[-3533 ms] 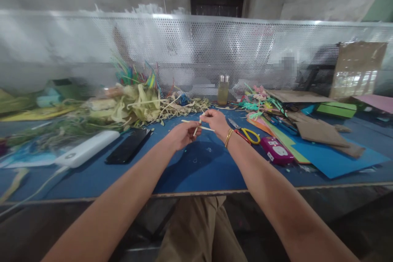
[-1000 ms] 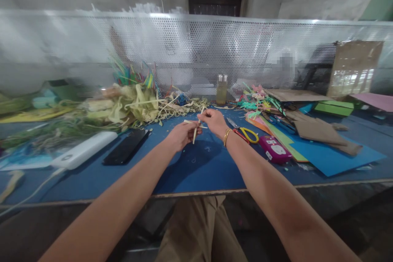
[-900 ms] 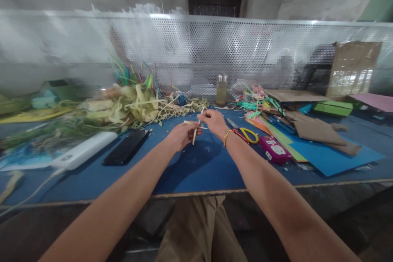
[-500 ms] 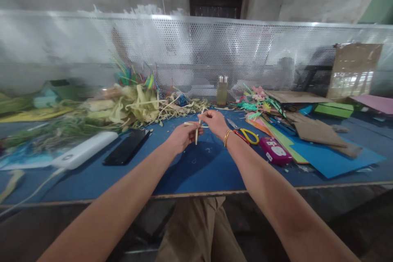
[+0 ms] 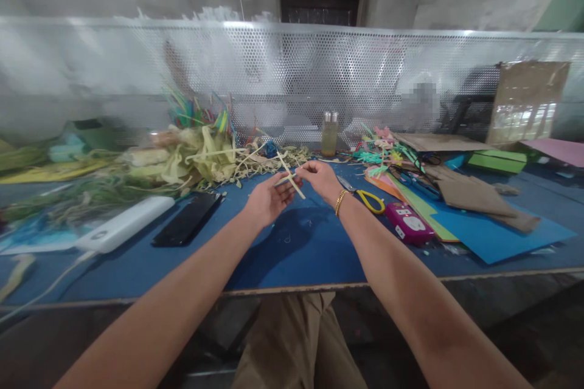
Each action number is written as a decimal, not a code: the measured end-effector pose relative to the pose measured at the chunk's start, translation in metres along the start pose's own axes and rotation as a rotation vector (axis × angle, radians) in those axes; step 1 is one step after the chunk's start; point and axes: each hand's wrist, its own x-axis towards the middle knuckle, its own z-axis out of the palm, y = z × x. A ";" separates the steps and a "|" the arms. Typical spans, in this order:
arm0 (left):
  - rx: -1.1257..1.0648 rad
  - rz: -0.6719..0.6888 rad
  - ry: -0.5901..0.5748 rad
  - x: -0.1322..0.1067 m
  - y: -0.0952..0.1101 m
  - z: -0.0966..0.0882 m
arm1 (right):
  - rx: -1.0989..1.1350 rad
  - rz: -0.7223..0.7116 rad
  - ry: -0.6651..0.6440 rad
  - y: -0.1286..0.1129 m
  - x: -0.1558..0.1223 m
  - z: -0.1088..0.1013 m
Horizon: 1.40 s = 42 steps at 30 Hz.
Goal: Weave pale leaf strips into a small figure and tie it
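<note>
One cross of flat, pale yellow-green strips (image 5: 291,177): right hand (image 5: 322,180) clamps it between fingers; left hand (image 5: 268,199) curls alongside, grip unclear.

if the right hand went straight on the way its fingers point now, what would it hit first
The right hand would most likely meet the crossed pale strips at its fingers first, then the left hand; depth between them is hard to judge here.

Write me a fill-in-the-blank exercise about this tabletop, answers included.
1. The gold bracelet circles the ____ wrist.
2. Between the left hand and right hand, pale strips form a ____ shape.
3. The phone lying flat on the table is ____ in colour.

Missing words: right; cross; black.
</note>
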 end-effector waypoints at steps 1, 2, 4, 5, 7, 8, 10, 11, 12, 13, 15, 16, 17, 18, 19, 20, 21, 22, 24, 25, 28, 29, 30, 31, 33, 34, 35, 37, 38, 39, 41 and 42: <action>0.020 -0.004 -0.011 0.000 -0.001 0.000 | -0.008 0.002 0.003 0.000 0.000 -0.001; 0.041 -0.010 -0.020 0.000 -0.001 -0.001 | -0.021 0.007 0.009 -0.001 0.000 -0.001; 0.072 -0.027 -0.034 -0.001 -0.002 -0.001 | -0.044 0.016 0.021 -0.002 0.000 -0.002; 0.079 -0.036 -0.039 -0.001 -0.002 -0.001 | -0.049 0.018 0.016 -0.003 0.000 -0.002; 0.087 -0.045 -0.037 -0.002 -0.002 0.000 | -0.037 0.021 -0.015 -0.003 -0.001 -0.001; 0.098 -0.041 -0.029 -0.002 -0.002 0.000 | -0.028 0.021 -0.035 -0.003 -0.001 -0.001; 0.142 -0.019 0.001 -0.001 -0.003 0.001 | -0.025 0.013 -0.061 -0.003 -0.001 0.000; 0.172 -0.005 0.018 0.000 -0.003 0.001 | -0.035 0.002 -0.060 -0.002 -0.001 0.001; 0.201 0.007 0.034 0.001 -0.004 0.001 | -0.049 -0.012 -0.058 -0.002 -0.001 0.002; 0.224 0.015 0.044 0.001 -0.005 0.001 | -0.064 -0.024 -0.057 -0.002 -0.001 0.002; 0.248 0.023 0.058 0.003 -0.005 0.001 | -0.098 -0.038 -0.059 -0.002 -0.002 0.004; 0.251 0.023 0.060 0.003 -0.005 0.000 | -0.120 -0.040 -0.056 -0.003 -0.002 0.005; 0.251 0.022 0.060 0.004 -0.005 0.000 | -0.145 -0.041 -0.050 -0.003 -0.003 0.005; 0.249 0.021 0.060 0.004 -0.005 0.000 | -0.170 -0.043 -0.042 -0.004 -0.003 0.006; 0.245 0.019 0.059 0.004 -0.005 -0.001 | -0.192 -0.046 -0.032 -0.004 -0.004 0.007; 0.241 0.015 0.054 0.005 -0.005 -0.001 | -0.207 -0.049 -0.021 -0.005 -0.004 0.007; 0.239 0.010 0.045 0.005 -0.004 -0.001 | -0.215 -0.051 -0.010 -0.005 -0.004 0.008; 0.238 0.007 0.037 0.005 -0.004 -0.001 | -0.219 -0.051 0.001 -0.006 -0.004 0.008; 0.242 0.001 0.023 0.005 -0.004 -0.001 | -0.226 -0.049 0.017 -0.005 -0.004 0.008; 0.245 -0.002 0.021 0.005 -0.004 -0.001 | -0.230 -0.048 0.022 -0.005 -0.004 0.008; 0.247 -0.009 0.020 0.005 -0.004 -0.001 | -0.240 -0.047 0.035 -0.002 -0.003 0.007; 0.249 -0.010 0.017 0.005 -0.004 -0.001 | -0.242 -0.046 0.037 -0.002 -0.003 0.007; 0.252 -0.009 0.014 0.005 -0.004 -0.001 | -0.242 -0.044 0.038 -0.001 -0.002 0.006; 0.256 -0.008 0.007 0.005 -0.004 -0.001 | -0.240 -0.044 0.038 -0.001 -0.002 0.006; 0.264 -0.003 -0.003 0.005 -0.004 -0.001 | -0.230 -0.049 0.036 -0.001 -0.002 0.006; 0.265 -0.001 -0.006 0.005 -0.004 -0.001 | -0.226 -0.054 0.037 -0.001 -0.002 0.005; 0.267 0.001 -0.009 0.005 -0.004 -0.001 | -0.225 -0.060 0.038 -0.002 -0.002 0.005; 0.272 0.002 -0.011 0.005 -0.004 -0.001 | -0.233 -0.064 0.038 -0.004 -0.003 0.005; 0.273 0.002 -0.009 0.005 -0.005 -0.001 | -0.237 -0.062 0.037 -0.004 -0.003 0.005; 0.275 0.002 -0.009 0.004 -0.005 -0.001 | -0.241 -0.059 0.038 -0.005 -0.003 0.004; 0.274 0.003 -0.005 0.004 -0.005 0.000 | -0.247 -0.054 0.041 -0.006 -0.003 0.004; 0.273 0.003 -0.003 0.003 -0.005 0.000 | -0.248 -0.051 0.043 -0.006 -0.003 0.004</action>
